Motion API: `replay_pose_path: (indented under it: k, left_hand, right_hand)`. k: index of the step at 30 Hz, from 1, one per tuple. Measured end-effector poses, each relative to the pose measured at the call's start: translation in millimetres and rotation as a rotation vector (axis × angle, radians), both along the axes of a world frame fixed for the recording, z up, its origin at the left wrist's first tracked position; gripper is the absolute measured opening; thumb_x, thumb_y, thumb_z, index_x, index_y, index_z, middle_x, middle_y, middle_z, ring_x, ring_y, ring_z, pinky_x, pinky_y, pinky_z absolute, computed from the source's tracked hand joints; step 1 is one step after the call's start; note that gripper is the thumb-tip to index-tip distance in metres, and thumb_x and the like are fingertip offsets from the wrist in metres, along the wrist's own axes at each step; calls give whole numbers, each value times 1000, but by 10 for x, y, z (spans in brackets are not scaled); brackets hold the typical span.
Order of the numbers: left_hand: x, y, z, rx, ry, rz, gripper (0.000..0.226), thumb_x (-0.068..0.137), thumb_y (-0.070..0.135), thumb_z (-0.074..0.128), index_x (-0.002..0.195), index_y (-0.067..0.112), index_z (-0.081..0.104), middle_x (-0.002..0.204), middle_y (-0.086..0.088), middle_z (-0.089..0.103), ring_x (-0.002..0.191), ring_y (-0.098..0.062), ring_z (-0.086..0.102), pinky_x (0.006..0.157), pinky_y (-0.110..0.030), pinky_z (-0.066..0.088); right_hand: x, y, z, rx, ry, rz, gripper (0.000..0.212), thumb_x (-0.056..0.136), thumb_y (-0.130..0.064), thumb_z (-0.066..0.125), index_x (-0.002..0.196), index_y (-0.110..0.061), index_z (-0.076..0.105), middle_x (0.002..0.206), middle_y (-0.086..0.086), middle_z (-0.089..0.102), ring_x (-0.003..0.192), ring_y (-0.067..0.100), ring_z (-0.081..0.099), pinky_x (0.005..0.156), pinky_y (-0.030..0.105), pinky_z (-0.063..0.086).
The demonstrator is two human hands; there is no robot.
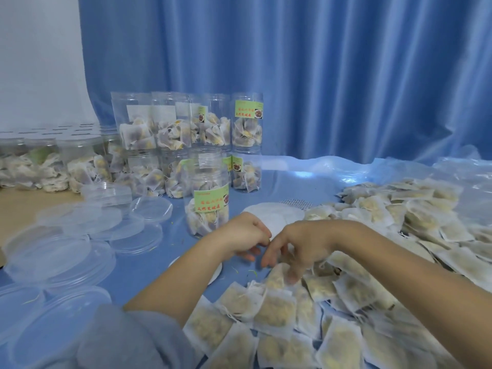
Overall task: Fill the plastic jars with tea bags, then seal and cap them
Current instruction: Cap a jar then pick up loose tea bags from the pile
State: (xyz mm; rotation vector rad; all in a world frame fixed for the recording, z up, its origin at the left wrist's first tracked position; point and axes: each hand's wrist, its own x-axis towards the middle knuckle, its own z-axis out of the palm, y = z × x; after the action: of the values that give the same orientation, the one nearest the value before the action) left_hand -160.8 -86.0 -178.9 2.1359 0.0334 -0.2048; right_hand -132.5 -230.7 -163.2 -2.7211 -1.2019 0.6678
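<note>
My right hand curls its grip onto a tea bag atop the desk's heap, left hand loosely curled, apparently empty, near the open labelled jar for filling

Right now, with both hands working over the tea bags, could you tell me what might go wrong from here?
1. The open jar stands just beyond the left hand; a careless reach might tip it.
2. Strings trail from the heaped tea bags under the right hand, so lifting one may drag others along.
3. Green crumbs lie on the blue cloth near the clear lids and could end up inside.
</note>
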Motion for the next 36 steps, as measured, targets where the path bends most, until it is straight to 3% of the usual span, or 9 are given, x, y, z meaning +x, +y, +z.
replay_pose_path:
  k: [8,13,18,21,23,25,29,32,36]
  left_hand:
    - [92,316,-122,-70,-301,300,26,84,0,57,70,22,61,70,-1,60,70,-20,58,71,-33,52]
    - [124,689,-265,-131,-550,706,15,85,10,56,82,24,58,72,14,57,65,-7,55,53,-16,41]
    - [113,928,-510,-110,-497,691,6,84,17,62,86,21,58,76,15,57,73,-8,55,58,-17,37]
    - [93,1002,-583,-114,-500,648,9,83,21,66,85,23,57,78,15,58,70,0,53,55,-9,36]
    - [91,1038,-588,-131,-484,670,13,83,22,66,81,27,54,78,16,57,69,1,52,57,-15,35]
    - [101,1080,-585,-157,-460,700,16,82,19,64,79,29,52,79,16,56,69,-6,53,60,-21,37]
    - [113,1154,-591,-134,-472,763,14,83,11,59,92,22,55,80,17,54,71,-5,53,60,-19,37]
    - [109,1176,-587,-69,-502,779,16,83,9,58,93,21,54,87,11,57,72,-2,51,54,-12,31]
    - [105,1201,-585,38,-535,796,18,82,5,56,96,17,56,103,0,60,89,-17,56,73,-22,34]
  right_hand:
    - [168,185,-186,200,-278,18,36,78,-12,72,109,-31,67,91,-9,65,78,6,54,68,9,40]
    - [326,512,-22,1032,-433,-208,24,80,-19,72,100,-31,66,76,-4,65,70,7,57,72,13,46]
    - [452,1075,235,1513,-519,-341,15,85,-18,67,95,-29,65,75,-11,65,71,4,60,69,12,49]
    - [596,1282,264,1276,-510,-335,12,90,-19,60,100,-19,68,92,-2,69,88,10,62,78,15,44]
    - [678,1341,189,925,-482,-287,27,95,-30,52,108,-14,69,119,5,64,115,19,53,91,19,33]
    - [665,1334,92,824,-579,-221,31,95,-31,52,117,-15,66,133,9,54,128,23,40,103,24,23]
    - [422,1237,-72,1048,-918,-33,14,82,-14,68,94,-8,68,92,9,62,93,24,54,84,24,35]
    - [296,1194,-169,733,-603,43,11,83,-26,64,90,-18,67,78,-4,59,75,13,51,72,32,46]
    - [268,1247,-343,300,-297,50,50,77,-55,66,100,-10,64,90,7,62,81,22,54,77,37,47]
